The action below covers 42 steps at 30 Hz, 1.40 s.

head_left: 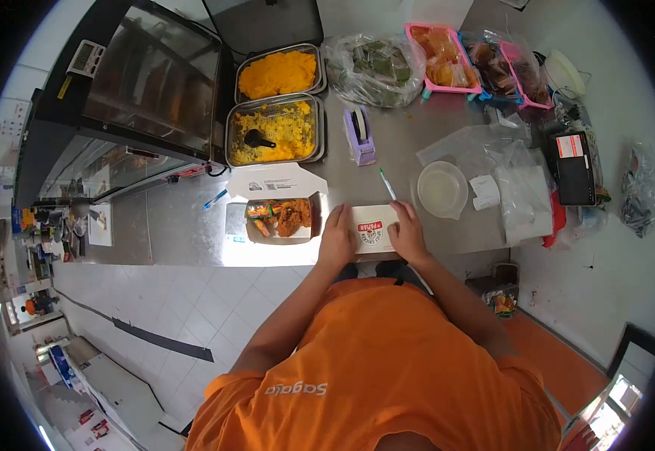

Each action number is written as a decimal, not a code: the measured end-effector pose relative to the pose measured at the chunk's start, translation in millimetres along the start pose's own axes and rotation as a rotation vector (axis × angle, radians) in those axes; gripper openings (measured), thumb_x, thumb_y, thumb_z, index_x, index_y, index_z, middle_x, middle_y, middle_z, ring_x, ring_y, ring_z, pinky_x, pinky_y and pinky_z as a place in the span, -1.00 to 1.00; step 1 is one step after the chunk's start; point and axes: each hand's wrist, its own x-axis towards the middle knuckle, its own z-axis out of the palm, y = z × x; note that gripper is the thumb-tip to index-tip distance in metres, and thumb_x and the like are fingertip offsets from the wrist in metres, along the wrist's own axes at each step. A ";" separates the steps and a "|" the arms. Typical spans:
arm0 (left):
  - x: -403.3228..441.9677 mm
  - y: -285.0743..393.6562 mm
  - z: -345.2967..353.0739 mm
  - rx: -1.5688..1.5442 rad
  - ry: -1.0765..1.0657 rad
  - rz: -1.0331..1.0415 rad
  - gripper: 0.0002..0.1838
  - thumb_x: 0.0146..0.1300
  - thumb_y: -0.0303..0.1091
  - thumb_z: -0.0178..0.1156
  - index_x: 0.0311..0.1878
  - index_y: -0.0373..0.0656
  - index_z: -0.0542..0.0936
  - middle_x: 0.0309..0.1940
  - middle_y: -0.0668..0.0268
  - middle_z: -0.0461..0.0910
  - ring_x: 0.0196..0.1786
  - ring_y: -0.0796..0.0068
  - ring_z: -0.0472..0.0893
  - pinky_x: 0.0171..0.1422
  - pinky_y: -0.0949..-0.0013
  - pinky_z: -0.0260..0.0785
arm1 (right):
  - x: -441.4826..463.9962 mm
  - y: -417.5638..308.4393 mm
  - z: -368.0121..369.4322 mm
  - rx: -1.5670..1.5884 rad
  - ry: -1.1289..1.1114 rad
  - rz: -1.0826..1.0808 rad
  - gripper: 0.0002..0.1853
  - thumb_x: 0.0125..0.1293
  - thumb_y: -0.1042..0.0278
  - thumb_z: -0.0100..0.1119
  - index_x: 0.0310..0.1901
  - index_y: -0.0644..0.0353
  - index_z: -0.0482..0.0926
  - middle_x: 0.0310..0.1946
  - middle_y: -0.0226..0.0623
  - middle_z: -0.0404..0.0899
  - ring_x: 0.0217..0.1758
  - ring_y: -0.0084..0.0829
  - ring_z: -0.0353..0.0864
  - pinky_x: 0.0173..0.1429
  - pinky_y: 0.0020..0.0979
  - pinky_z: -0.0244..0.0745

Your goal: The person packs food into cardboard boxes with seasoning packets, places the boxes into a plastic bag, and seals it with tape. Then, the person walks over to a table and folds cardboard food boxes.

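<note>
A closed white box with a red and black logo (373, 228) lies at the front edge of the steel counter. My left hand (337, 237) holds its left side and my right hand (408, 231) holds its right side, fingers resting along the edges. To the left of my left hand is an open box (314, 181) with its lid raised; it holds pieces of fried chicken (293, 218) and small colourful packets (259, 211). A pen (387, 184) lies just beyond the closed box.
Two metal trays of yellow food (276, 73) stand at the back left beside a glass warming cabinet (158, 68). A purple tape dispenser (360, 137), a round plastic container (442, 189), plastic bags (521, 197) and pink baskets (445, 89) sit further back and right.
</note>
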 end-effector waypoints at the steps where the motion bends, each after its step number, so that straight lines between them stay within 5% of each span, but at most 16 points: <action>1: 3.2 -1.1 5.2 -0.011 0.102 0.048 -0.57 0.34 -0.46 0.23 0.26 -0.37 0.53 0.18 -0.19 0.54 0.21 -0.22 0.56 0.35 -0.02 0.45 | -3.0 5.8 7.7 -0.001 -0.011 0.034 -0.74 0.33 0.49 0.22 0.02 0.31 0.50 0.05 0.04 0.55 0.10 0.10 0.57 0.16 0.00 0.46; 7: 9.8 -1.0 20.1 -0.147 0.281 -0.046 -0.81 0.39 -0.37 0.29 -0.10 -0.30 0.57 -0.19 -0.02 0.57 -0.14 -0.13 0.58 -0.04 -0.04 0.44 | 0.3 15.3 23.7 0.033 0.066 0.074 -0.88 0.44 0.44 0.19 -0.08 0.27 0.53 -0.13 -0.01 0.54 -0.04 0.09 0.57 0.07 0.00 0.47; 12: 5.6 -1.3 22.0 -0.194 0.250 -0.162 -0.79 0.41 -0.35 0.30 -0.13 -0.32 0.54 -0.22 -0.02 0.58 -0.15 -0.09 0.60 -0.03 0.06 0.47 | 6.3 10.9 26.3 0.074 0.105 0.092 -0.90 0.49 0.42 0.17 -0.12 0.27 0.53 -0.22 -0.02 0.53 -0.13 0.08 0.58 -0.03 -0.06 0.50; 21: 13.9 -11.3 33.9 -0.503 0.317 -0.259 -0.83 0.47 -0.38 0.19 -0.11 -0.31 0.62 -0.24 0.02 0.63 -0.14 0.07 0.64 0.04 0.12 0.45 | 55.3 11.9 13.6 0.056 -0.117 0.052 -0.77 0.35 0.33 0.36 -0.10 0.21 0.54 -0.13 -0.09 0.63 -0.07 0.01 0.62 0.08 -0.04 0.48; 23: 9.6 -26.9 42.1 -0.421 0.241 -0.195 -0.85 0.44 -0.39 0.21 -0.17 -0.30 0.65 -0.24 0.00 0.63 -0.16 0.01 0.65 -0.01 0.11 0.47 | 106.9 9.1 23.7 0.020 0.166 -0.062 -0.63 0.28 0.29 0.43 0.00 0.20 0.49 -0.06 -0.11 0.66 -0.05 0.02 0.63 0.12 -0.07 0.49; 28: 8.7 -27.3 38.0 -0.404 0.193 -0.236 -0.82 0.45 -0.42 0.17 -0.24 -0.31 0.65 -0.31 0.00 0.61 -0.22 -0.03 0.63 -0.10 0.08 0.46 | 209.8 30.7 64.3 0.245 -0.063 0.766 -0.45 0.25 0.40 0.51 0.15 0.24 0.37 -0.11 -0.12 0.68 -0.03 -0.27 0.71 0.05 -0.28 0.60; 34: 7.9 -28.5 33.9 -0.383 0.145 -0.244 -0.76 0.49 -0.36 0.12 -0.26 -0.34 0.60 -0.33 -0.02 0.55 -0.22 -0.02 0.61 -0.07 0.08 0.42 | 145.0 26.9 62.4 0.511 -0.018 0.589 -0.40 0.18 0.40 0.57 0.15 0.26 0.38 -0.21 -0.28 0.62 -0.14 -0.36 0.66 -0.05 -0.34 0.59; 40: 10.6 -23.8 34.8 -0.364 0.170 -0.204 -0.73 0.51 -0.36 0.10 -0.31 -0.35 0.54 -0.37 -0.04 0.48 -0.28 -0.05 0.55 -0.13 0.03 0.37 | 108.6 22.4 74.3 0.451 0.107 0.711 -0.82 0.26 0.38 0.44 -0.28 0.27 0.62 -0.50 -0.29 0.70 -0.43 -0.42 0.68 -0.19 -0.36 0.57; 42: 8.6 -26.5 37.1 -0.348 0.182 -0.186 -0.74 0.51 -0.36 0.10 -0.31 -0.35 0.54 -0.36 -0.04 0.48 -0.28 -0.06 0.55 -0.13 0.03 0.37 | 114.7 30.2 72.6 0.243 0.097 0.532 -0.84 0.27 0.40 0.40 -0.38 0.25 0.63 -0.58 -0.28 0.66 -0.50 -0.34 0.66 -0.24 -0.34 0.56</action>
